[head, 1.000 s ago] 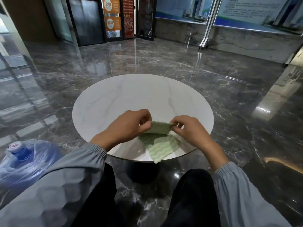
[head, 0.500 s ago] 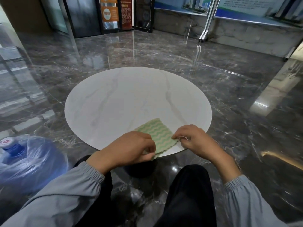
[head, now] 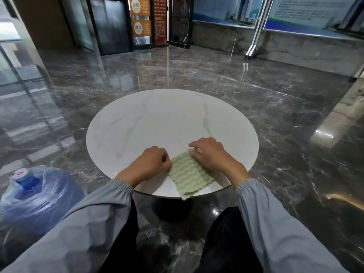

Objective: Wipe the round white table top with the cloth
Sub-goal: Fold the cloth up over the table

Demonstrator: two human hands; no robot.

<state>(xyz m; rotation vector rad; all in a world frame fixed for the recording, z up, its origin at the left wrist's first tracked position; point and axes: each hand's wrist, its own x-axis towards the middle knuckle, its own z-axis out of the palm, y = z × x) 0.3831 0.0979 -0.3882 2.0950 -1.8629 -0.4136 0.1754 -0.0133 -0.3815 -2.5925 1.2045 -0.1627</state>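
The cloth [head: 188, 172], pale green with wavy stripes, lies flat at the near edge of the round white counter [head: 157, 123], with its nearest corner hanging just over the rim. I see my left hand [head: 151, 164] curled at the cloth's left edge, fingers together and pinching the fabric there. My right hand [head: 210, 154] rests on the cloth's far right corner, fingers [head: 195, 145] bent and pressing down on it; whether they actually clamp the fabric I cannot tell. Both grey sleeves reach in from the near side, and my dark trouser legs show below the counter's near edge. The rest of the marbled top is bare. On the dark polished floor [head: 275, 115], off the counter's near left side, stands a large blue water bottle [head: 35, 196] wrapped in clear plastic.
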